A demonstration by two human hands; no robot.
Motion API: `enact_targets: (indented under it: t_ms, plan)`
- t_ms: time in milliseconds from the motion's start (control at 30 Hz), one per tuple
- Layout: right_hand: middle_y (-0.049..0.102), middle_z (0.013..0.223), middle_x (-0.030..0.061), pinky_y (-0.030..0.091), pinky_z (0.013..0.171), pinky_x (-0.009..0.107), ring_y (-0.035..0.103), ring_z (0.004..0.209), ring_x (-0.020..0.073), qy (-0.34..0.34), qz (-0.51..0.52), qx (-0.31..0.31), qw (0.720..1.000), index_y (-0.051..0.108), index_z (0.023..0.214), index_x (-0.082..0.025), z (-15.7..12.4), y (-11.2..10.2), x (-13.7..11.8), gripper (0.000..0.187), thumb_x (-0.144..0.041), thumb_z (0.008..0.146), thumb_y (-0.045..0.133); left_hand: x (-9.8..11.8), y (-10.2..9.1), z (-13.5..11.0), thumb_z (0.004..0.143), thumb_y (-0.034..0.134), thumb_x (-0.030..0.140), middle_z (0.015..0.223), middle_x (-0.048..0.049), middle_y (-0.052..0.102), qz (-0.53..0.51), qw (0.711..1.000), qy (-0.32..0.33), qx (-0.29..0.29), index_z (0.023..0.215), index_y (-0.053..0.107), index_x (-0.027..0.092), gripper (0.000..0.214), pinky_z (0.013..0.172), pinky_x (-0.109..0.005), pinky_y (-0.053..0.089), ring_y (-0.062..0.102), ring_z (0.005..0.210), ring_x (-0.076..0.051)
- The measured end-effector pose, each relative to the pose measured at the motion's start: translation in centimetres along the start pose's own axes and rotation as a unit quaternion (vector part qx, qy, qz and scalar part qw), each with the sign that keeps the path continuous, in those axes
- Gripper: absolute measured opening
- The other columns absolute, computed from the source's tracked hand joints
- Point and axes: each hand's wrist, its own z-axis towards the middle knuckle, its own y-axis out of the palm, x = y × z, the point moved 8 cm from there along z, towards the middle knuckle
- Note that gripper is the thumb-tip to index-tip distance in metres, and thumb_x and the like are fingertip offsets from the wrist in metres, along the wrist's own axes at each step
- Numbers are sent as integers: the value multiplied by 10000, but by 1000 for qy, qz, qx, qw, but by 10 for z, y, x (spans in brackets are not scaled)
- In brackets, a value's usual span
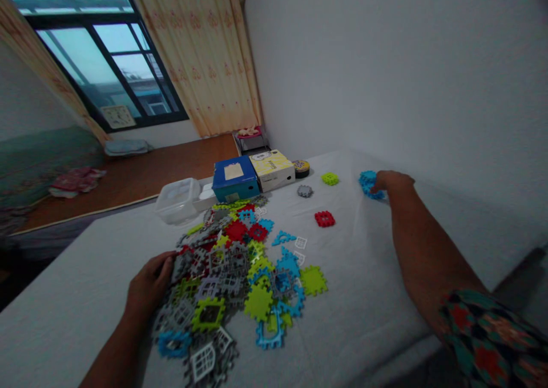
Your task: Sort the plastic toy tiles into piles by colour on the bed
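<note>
Currently, blue toothed pieces are clamped in the right hand, near the wall. Well apart from it, the mixed pile is touched at its left edge by the left hand, grip not determinable. Pieces could be dropped if pinched unevenly. No contents are discernible in the clear tub; the blue box and yellow-white box appear closed, contents hidden.

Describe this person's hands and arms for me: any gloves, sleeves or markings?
Both the left hand and the right hand are bare, with no gloves and no watch visible at either wrist. The right arm wears a dark patterned sleeve with red, teal and orange patches, leaving the forearm uncovered. No sleeve shows on the left arm's visible part.
</note>
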Motion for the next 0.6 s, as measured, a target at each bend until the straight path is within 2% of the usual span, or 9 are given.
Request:
enact_targets:
  t_ms: [100,167,233,333,400,467,500,567,600]
  plan:
    - [631,1265,214,493,836,536,609,1127,408,47,-46,-66,996,688,1217,-200,-4,4,5,666,-500,642,838,-1,1,0,849,449,498,1087,-54,762,2,1000,-1,-4,1042,749,246,436,872,-378,561,707,971,-261]
    - [633,1270,212,490,849,520,614,1125,392,13,-62,-62,996,679,1231,-189,-9,-6,-10,637,-518,699,803,-1,1,0,848,457,489,1077,-59,763,1,1000,-4,-2,1036,750,241,427,872,-384,563,707,969,-264]
    - [659,1224,208,493,844,487,632,1096,367,-48,-75,-45,995,706,1172,-179,-21,-18,-42,527,-508,764,759,0,1,0,850,455,488,1080,-63,762,-3,1000,-4,-1,1038,747,232,431,890,-386,558,706,986,-264]
    - [701,1146,175,498,833,421,656,1054,322,-208,-49,-29,977,737,1068,-188,-66,-22,-120,355,-463,850,682,2,2,-1,852,445,494,1108,-71,757,-3,1000,-3,-9,1048,741,219,449,930,-378,544,699,1026,-259]
    - [719,1144,130,502,857,393,665,1040,286,-357,8,-43,933,728,1098,-208,-118,-11,-181,293,-398,904,618,1,3,-2,853,444,492,1118,-69,756,2,1000,-7,-13,1054,739,222,447,940,-364,537,696,1039,-251]
    - [720,1176,91,499,908,349,668,1036,234,-520,65,-103,846,697,1180,-213,-182,13,-234,310,-314,893,637,0,3,-2,855,441,490,1121,-71,756,5,1000,-11,-11,1060,737,222,449,952,-355,530,694,1046,-245]
    - [698,1234,89,492,943,344,658,1068,222,-575,89,-126,803,667,1240,-213,-210,25,-252,356,-306,897,634,0,3,-2,856,437,492,1124,-75,755,5,1000,-11,-10,1065,736,218,456,959,-353,527,693,1051,-245]
    - [621,1370,106,453,1029,379,587,1207,232,-637,121,-111,753,588,1358,-210,-248,44,-276,452,-273,911,605,-1,4,-2,856,432,499,1125,-81,754,1,1000,-6,-7,1068,736,210,469,967,-353,523,691,1055,-247]
    - [565,1435,118,433,1056,406,536,1274,243,-648,128,-93,745,540,1410,-209,-258,52,-283,501,-257,914,592,-1,4,-2,855,432,501,1124,-83,754,-1,1000,-3,-6,1066,736,208,472,965,-353,524,691,1054,-248]
